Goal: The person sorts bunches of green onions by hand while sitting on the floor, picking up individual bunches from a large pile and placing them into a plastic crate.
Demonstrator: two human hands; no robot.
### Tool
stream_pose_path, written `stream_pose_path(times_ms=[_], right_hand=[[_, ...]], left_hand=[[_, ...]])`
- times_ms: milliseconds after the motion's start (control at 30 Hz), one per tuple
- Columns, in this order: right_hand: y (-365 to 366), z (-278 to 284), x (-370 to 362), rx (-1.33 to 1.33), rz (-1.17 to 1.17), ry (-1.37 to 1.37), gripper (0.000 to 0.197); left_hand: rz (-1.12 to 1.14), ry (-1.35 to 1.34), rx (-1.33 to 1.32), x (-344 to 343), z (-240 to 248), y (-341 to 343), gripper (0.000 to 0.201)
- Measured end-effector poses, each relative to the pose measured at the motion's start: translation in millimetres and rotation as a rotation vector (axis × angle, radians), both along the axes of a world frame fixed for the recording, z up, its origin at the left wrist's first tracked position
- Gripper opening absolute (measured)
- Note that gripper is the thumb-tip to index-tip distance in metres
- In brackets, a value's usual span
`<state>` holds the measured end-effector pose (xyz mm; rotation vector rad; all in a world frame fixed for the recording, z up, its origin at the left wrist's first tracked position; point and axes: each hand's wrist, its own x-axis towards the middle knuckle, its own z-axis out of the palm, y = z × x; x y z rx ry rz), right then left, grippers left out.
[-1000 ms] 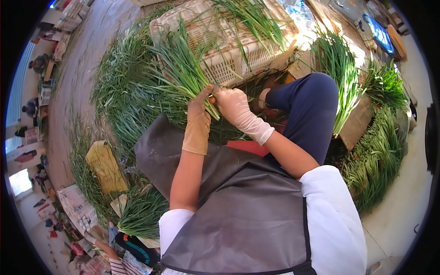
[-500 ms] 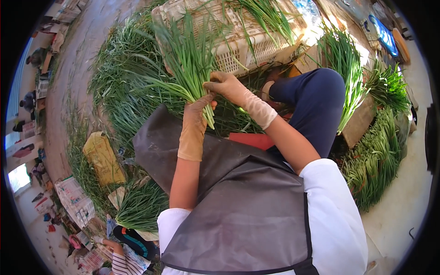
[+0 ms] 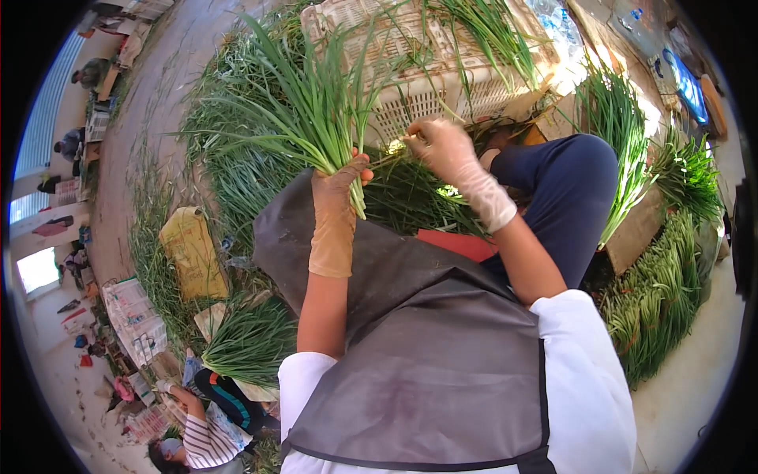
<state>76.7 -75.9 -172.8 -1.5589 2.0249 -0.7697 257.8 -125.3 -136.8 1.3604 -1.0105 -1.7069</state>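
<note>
My left hand (image 3: 339, 186), in a soiled tan glove, is closed round the lower stalks of a bunch of chives (image 3: 320, 110). The long green leaves fan up and away, and the pale stalk ends stick out below the fist. To the right, apart from the bunch, is my right hand (image 3: 448, 150) in a thin pale glove. Its fingers are curled together and slightly smeared by motion; what they pinch, if anything, cannot be made out. Behind the hands stands an upturned-looking cream plastic crate (image 3: 410, 107) with chives (image 3: 493, 39) lying on top.
Loose leaves (image 3: 237, 150) heap on the ground at left, near a yellow sack (image 3: 192, 253). Upright chives (image 3: 616, 142) stand right of my bent knee (image 3: 584, 166); stacked bundles (image 3: 659, 292) lie farther right. Another person (image 3: 209, 434) sits at lower left beside more chives (image 3: 253, 344).
My right hand has come away from the bunch toward the right. My left hand keeps its hold on the chives. The whole view has shifted slightly.
</note>
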Motion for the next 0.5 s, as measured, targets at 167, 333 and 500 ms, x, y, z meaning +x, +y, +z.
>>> stream_pose_path(times_ms=[167, 333, 500], right_hand=[[-4, 39, 35, 0.047, 0.085, -0.624, 0.050], [6, 24, 40, -0.247, -0.231, 0.043, 0.050], [2, -2, 33, -0.091, -0.096, -0.221, 0.028]], left_hand=[[-0.086, 0.217, -0.083, -11, -19, 5, 0.027], [-0.118, 0.182, 0.020, -15, -17, 11, 0.032], [-0.139, 0.327, 0.102, -22, -40, 13, 0.036]])
